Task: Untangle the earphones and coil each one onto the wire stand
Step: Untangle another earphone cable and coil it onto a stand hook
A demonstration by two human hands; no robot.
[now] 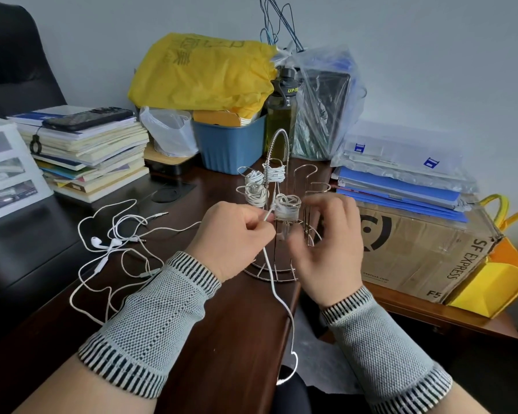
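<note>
Left hand [234, 234] pinches a white earphone cable [277, 297] at the wire stand [277, 180] | right hand [326, 243], blurred, fingers loosely curled, holding nothing visible | cable trails off the near desk edge; tangled earphones [111, 243] lie left | light, limp, snag-prone: best pinched near the coil.

White earphones [108, 249] w/ white cord on dark brown wood desk [222, 324]. Silver wire stand [277, 162] carries white coils [286, 206]. Wrist sleeves [150, 321]: grey-white knit dot pattern, black & white striped cuffs. Yellow plastic bag [201, 70] over blue bin [231, 144]. Olive-green bottle [278, 121], black cap. Blue folders [401, 192] under clear bags. Brown cardboard box [416, 249], black print. Yellow-orange tote [497, 279]. Black phone [87, 118] on pale book stack [96, 156].
</note>
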